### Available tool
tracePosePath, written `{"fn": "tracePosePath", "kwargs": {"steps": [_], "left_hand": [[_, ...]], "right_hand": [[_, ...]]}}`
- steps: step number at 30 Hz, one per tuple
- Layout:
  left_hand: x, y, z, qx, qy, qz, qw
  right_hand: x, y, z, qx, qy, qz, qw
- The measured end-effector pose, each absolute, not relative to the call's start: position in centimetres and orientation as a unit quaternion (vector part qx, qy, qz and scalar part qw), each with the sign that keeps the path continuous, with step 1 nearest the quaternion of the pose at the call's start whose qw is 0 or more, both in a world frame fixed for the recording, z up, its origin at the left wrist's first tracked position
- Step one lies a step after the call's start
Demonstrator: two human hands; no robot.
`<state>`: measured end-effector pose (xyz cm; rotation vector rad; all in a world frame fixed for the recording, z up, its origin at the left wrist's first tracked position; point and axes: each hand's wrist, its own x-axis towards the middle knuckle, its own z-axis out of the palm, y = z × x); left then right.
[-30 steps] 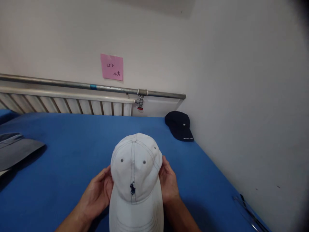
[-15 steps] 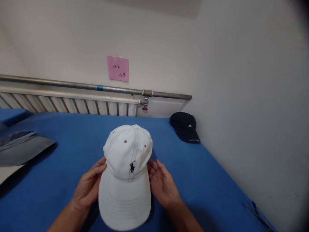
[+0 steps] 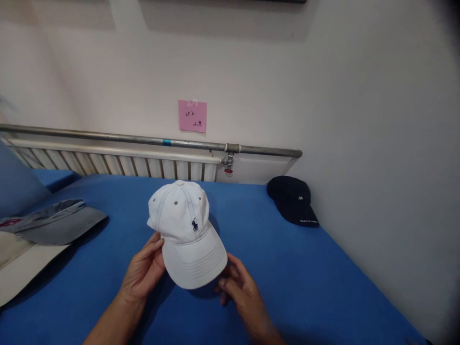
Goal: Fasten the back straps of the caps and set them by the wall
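Observation:
A white baseball cap (image 3: 181,215) with a small dark horse-and-rider emblem is held up above the blue surface, its brim tilted down and to the right. My left hand (image 3: 145,268) grips its left lower edge, thumb in front and the other fingers partly hidden behind. Close by the right end of the brim is my right hand (image 3: 240,287), fingers apart and slightly curled. Whether its fingertips touch the brim I cannot tell.
A dark navy cap (image 3: 291,199) lies at the back right by the wall. Grey (image 3: 75,223) and cream (image 3: 32,268) caps overlap at the left. Behind the blue table (image 3: 305,282) run a metal pipe (image 3: 132,137) and a radiator (image 3: 154,167). A pink note (image 3: 192,116) hangs on the wall.
The white cap has turned, so its brim now points down to the right. My right hand has moved from the cap's side down to the brim's end. The view has shifted left.

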<state>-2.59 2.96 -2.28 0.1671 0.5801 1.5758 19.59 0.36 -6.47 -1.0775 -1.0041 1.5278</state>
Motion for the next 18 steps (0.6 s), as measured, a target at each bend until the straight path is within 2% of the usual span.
{"fn": "tracePosePath", "kwargs": {"steps": [5,9,12,15,18], "left_hand": [[-2.2,3.1,-2.1,0.08,0.261,0.689,0.672],[-1.5,2.5,-1.8,0.079,0.287,0.672,0.678],[-0.8,1.5,-1.6,0.105,0.295,0.656,0.687],[-0.2,0.4,-1.3,0.175,0.299,0.636,0.689],[0.0,-0.1,-0.9,0.282,0.293,0.62,0.671]], "right_hand": [[20.3,0.4,-7.9,-0.508,-0.528,0.461,0.5],[21.4,0.6,-7.7,-0.506,-0.698,0.199,0.466],[21.6,0.6,-7.8,-0.465,-0.753,0.041,0.465],[21.1,0.1,-8.1,-0.45,-0.754,0.06,0.475],[20.2,-0.8,-7.8,-0.46,-0.685,0.257,0.503]]}}
